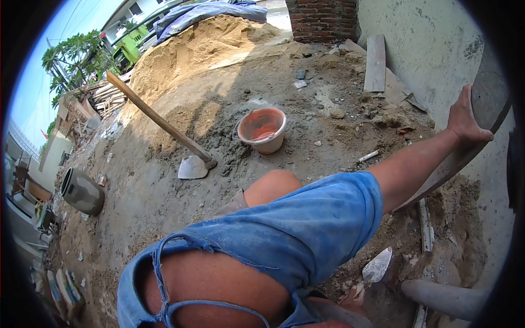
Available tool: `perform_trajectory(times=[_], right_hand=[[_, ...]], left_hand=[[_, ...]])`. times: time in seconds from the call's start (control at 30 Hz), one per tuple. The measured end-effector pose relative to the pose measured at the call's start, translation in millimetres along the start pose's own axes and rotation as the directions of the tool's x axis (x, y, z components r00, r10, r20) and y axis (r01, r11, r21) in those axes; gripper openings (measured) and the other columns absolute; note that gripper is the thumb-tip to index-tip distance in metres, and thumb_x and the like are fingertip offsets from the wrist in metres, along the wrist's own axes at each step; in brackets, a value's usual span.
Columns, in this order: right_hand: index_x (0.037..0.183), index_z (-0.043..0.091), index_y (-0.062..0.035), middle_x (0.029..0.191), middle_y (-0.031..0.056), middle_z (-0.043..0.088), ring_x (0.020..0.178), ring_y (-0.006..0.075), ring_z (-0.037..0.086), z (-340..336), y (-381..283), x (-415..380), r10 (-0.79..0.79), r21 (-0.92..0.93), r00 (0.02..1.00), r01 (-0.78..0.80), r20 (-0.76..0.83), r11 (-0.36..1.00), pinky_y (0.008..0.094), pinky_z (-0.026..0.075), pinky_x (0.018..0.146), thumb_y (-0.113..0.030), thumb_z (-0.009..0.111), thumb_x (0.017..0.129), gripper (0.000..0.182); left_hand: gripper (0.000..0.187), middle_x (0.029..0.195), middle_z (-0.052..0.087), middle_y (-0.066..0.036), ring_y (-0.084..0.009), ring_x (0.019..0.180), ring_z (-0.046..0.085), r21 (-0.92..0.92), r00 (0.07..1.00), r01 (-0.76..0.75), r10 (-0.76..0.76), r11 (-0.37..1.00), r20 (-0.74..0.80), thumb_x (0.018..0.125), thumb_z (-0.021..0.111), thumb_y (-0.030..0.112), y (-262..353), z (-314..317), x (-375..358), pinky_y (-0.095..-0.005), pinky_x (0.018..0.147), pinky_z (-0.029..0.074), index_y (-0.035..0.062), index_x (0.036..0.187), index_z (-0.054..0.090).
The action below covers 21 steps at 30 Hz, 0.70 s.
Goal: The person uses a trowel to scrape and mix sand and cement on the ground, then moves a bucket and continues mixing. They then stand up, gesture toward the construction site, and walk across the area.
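Note:
My left hand (467, 121) is stretched out at the right, gripping the edge of a long grey board (489, 93) beside the wall. Low in the view, my right hand (354, 299) is partly hidden by the blue sleeve and closed at the handle end of a trowel. The trowel's blade (377, 265) has grey mortar on it and is over the dirt. A grey pipe-like piece (445, 298) lies to the right of the trowel. Light narrow strips (425, 224) lie on the ground below the board.
A bucket (263, 131) with a reddish inside stands beside wet mortar (227, 139). A hoe (158, 123) leans with its blade down. Farther off are a sand pile (191, 46), a brick pillar (322, 21) and a plank (375, 63) against the wall. A grey drum (83, 191) stands left.

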State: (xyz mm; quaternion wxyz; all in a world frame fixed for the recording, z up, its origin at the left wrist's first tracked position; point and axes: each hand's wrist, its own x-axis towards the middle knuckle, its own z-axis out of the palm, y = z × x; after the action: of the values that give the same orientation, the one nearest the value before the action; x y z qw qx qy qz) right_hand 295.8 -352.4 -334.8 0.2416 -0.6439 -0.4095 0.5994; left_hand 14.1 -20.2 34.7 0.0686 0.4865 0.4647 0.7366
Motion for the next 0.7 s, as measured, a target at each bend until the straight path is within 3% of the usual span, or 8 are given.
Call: perform_trajectory(times=[0.3, 0.7], right_hand=[[0.130, 0.048, 0.0000, 0.065, 0.0047, 0.052, 0.039, 0.0125, 0.047, -3, 23, 11, -0.087, -0.008, 0.996, 0.087, 0.006, 0.996, 0.0276, 0.037, 0.035, -0.020, 0.056, 0.091, 0.045], [0.132, 0.045, -0.0026, 0.066, 0.0040, 0.052, 0.039, 0.0126, 0.048, -3, 9, 2, -0.019, -0.003, 0.999, 0.019, 0.041, 1.000, 0.0281, 0.037, 0.035, -0.024, 0.056, 0.091, 0.047]], left_hand=[[0.113, 0.122, 0.052, -0.022, -0.0384, 0.113, 0.055, -0.034, 0.999, 0.038, -0.037, 0.999, 0.024, 0.040, 0.083, 0.030, 4, -2, -1, -0.0393, 0.101, 0.045, 0.0002, 0.134, 0.029], [0.108, 0.118, 0.053, -0.023, -0.0376, 0.110, 0.055, -0.026, 1.000, 0.005, -0.006, 1.000, -0.004, 0.043, 0.083, 0.030, 8, -3, -5, -0.0405, 0.099, 0.045, 0.0016, 0.131, 0.027]])
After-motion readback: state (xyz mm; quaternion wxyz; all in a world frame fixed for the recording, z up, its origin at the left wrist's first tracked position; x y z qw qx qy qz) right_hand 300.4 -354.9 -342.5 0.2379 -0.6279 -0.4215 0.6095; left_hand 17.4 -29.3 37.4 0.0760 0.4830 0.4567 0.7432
